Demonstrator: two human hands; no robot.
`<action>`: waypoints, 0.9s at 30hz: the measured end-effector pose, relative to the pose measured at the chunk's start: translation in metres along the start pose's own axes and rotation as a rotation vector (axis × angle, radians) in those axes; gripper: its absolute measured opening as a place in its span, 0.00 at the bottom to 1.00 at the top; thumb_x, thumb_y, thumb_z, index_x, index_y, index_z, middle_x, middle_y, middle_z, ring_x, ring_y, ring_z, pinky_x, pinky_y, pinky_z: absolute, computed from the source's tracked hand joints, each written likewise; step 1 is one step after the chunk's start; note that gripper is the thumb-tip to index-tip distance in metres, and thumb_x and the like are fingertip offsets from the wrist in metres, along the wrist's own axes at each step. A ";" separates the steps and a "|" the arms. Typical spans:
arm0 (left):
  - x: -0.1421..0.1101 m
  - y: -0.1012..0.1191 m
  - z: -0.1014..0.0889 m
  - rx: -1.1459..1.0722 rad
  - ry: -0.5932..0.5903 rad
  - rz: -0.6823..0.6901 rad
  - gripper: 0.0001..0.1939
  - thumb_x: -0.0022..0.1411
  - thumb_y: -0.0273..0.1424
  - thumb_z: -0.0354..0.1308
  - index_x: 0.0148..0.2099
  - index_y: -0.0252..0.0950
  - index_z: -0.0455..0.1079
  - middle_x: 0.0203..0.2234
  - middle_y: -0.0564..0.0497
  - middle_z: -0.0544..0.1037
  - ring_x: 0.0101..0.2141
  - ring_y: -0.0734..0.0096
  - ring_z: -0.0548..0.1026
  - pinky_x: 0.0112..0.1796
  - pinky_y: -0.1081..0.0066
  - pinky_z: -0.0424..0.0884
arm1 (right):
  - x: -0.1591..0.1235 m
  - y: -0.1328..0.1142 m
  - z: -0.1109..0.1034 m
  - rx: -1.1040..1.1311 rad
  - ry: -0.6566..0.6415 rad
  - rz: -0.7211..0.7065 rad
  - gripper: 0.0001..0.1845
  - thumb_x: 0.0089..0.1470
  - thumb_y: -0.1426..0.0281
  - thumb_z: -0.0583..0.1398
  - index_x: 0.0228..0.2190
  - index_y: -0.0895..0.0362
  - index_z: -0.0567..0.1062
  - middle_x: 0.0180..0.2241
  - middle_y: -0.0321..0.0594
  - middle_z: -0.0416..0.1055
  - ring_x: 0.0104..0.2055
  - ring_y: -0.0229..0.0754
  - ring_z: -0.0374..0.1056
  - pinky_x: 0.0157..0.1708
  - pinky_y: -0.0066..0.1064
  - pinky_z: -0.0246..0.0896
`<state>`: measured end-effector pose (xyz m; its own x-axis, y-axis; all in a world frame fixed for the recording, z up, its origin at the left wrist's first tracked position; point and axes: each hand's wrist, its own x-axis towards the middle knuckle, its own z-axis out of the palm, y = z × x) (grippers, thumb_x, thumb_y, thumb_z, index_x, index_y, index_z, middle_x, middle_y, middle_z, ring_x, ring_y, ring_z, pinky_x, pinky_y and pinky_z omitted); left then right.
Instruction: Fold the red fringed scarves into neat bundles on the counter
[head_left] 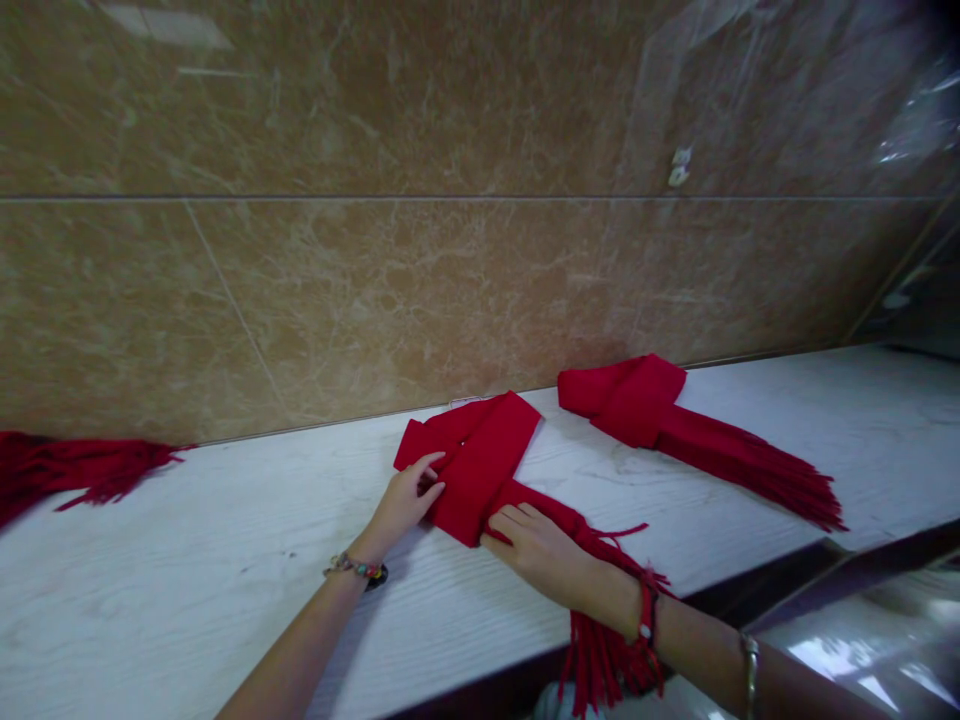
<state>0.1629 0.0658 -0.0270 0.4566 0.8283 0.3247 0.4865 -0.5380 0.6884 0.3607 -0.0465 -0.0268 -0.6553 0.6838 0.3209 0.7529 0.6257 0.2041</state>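
A red fringed scarf (480, 460) lies folded, its upper part crossed over into a pointed collar shape, on a white wood-grain surface (247, 600). At its left edge is my left hand (405, 500), thumb and forefinger apart, fingertips touching the cloth. My right hand (536, 550) is closed on the lower edge of the fold, where the tail comes out. That tail passes beneath my right forearm, and its fringe (600, 660) hangs past the surface's front edge. The right fingertips are partly hidden in the cloth.
Another red scarf (637, 400), folded likewise, lies to the right with its fringe towards the front edge. More red fringed cloth (82, 470) lies at the far left. Behind the surface rises a brown marbled tile wall (420, 290). Shiny clear plastic (847, 650) shows at lower right.
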 end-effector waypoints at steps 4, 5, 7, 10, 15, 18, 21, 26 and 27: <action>-0.003 0.003 0.000 0.042 0.019 0.028 0.21 0.55 0.28 0.51 0.52 0.36 0.61 0.32 0.51 0.73 0.33 0.72 0.71 0.38 0.68 0.67 | -0.009 -0.002 0.003 0.004 0.057 0.013 0.11 0.54 0.76 0.52 0.40 0.59 0.69 0.35 0.42 0.69 0.37 0.42 0.62 0.36 0.34 0.57; -0.004 0.003 0.000 0.049 0.024 0.043 0.20 0.55 0.29 0.51 0.52 0.36 0.61 0.33 0.50 0.73 0.34 0.72 0.71 0.39 0.67 0.67 | -0.011 -0.003 0.006 -0.008 0.075 0.070 0.14 0.53 0.77 0.53 0.43 0.60 0.68 0.38 0.44 0.69 0.40 0.44 0.62 0.37 0.35 0.57; -0.005 0.003 0.000 0.074 0.021 0.086 0.19 0.57 0.31 0.50 0.52 0.36 0.62 0.36 0.48 0.73 0.36 0.70 0.70 0.41 0.66 0.67 | -0.015 -0.004 0.012 -0.046 0.097 0.175 0.17 0.52 0.78 0.53 0.45 0.62 0.67 0.42 0.49 0.69 0.44 0.47 0.63 0.39 0.38 0.58; -0.006 0.005 -0.001 0.128 -0.016 0.136 0.17 0.57 0.32 0.51 0.50 0.37 0.64 0.39 0.47 0.73 0.39 0.69 0.70 0.43 0.66 0.66 | -0.015 -0.002 0.016 -0.089 0.081 0.152 0.15 0.50 0.81 0.53 0.41 0.64 0.70 0.40 0.52 0.70 0.42 0.48 0.65 0.37 0.38 0.60; -0.005 0.012 -0.001 0.183 0.026 0.126 0.13 0.58 0.30 0.49 0.45 0.38 0.68 0.39 0.49 0.75 0.40 0.68 0.71 0.44 0.66 0.66 | -0.003 0.001 -0.008 -0.067 0.087 -0.002 0.11 0.52 0.81 0.52 0.37 0.65 0.71 0.36 0.50 0.71 0.37 0.45 0.67 0.34 0.34 0.62; -0.005 0.014 -0.003 0.218 0.063 0.126 0.13 0.59 0.31 0.47 0.44 0.36 0.69 0.38 0.48 0.75 0.40 0.68 0.71 0.44 0.65 0.66 | 0.002 -0.007 -0.017 -0.019 0.061 -0.049 0.11 0.53 0.79 0.51 0.37 0.64 0.71 0.34 0.48 0.71 0.36 0.44 0.67 0.34 0.34 0.62; -0.006 0.012 -0.003 0.274 -0.010 0.147 0.15 0.60 0.32 0.46 0.48 0.36 0.67 0.43 0.47 0.73 0.44 0.67 0.69 0.47 0.64 0.63 | -0.002 -0.017 -0.019 0.046 -0.025 -0.034 0.12 0.52 0.78 0.53 0.39 0.63 0.71 0.35 0.47 0.71 0.38 0.45 0.66 0.36 0.35 0.62; -0.013 0.006 -0.001 0.435 -0.159 0.137 0.20 0.63 0.35 0.41 0.57 0.40 0.56 0.53 0.46 0.64 0.53 0.66 0.61 0.52 0.58 0.56 | -0.013 -0.008 -0.032 0.430 -0.047 0.119 0.13 0.53 0.72 0.54 0.40 0.55 0.72 0.43 0.41 0.70 0.46 0.40 0.64 0.45 0.30 0.59; -0.015 0.005 -0.001 0.465 -0.163 0.123 0.20 0.64 0.35 0.41 0.57 0.41 0.56 0.54 0.46 0.62 0.54 0.66 0.59 0.52 0.57 0.55 | -0.013 -0.001 -0.033 0.512 -0.036 0.153 0.12 0.54 0.71 0.53 0.39 0.55 0.73 0.43 0.40 0.70 0.45 0.39 0.65 0.45 0.29 0.59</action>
<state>0.1581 0.0513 -0.0283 0.6237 0.7390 0.2548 0.6848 -0.6737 0.2778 0.3703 -0.0687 -0.0004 -0.5492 0.7881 0.2781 0.7193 0.6152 -0.3227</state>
